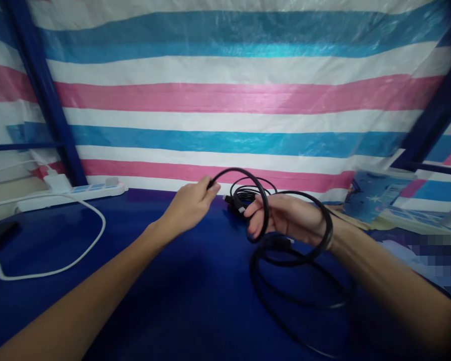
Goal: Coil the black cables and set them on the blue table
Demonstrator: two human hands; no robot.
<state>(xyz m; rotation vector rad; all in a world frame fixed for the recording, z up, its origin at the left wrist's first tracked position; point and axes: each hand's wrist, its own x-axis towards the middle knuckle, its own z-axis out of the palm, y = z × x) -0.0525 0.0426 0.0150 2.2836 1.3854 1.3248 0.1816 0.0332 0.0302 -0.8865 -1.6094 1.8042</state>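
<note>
A thick black cable [265, 200] arches between my two hands above a dark blue table [188, 286]. Its end is pinched in the closed fingers of my left hand [190, 205]. My right hand [285, 215], palm partly turned up, has its fingers curled round the cable, and one loop passes over the wrist. More loops hang below the right hand and run down toward the front of the table. Behind the right fingers lies a coiled black cable [244, 193] with connectors at its near side.
On the left, a white power strip [97, 189] holds a white charger [57, 181], whose white cable [97, 240] loops over the table. A dark flat object [2, 233] lies far left. A blue patterned container [374, 195] stands at right. Striped sheeting [225, 95] hangs behind.
</note>
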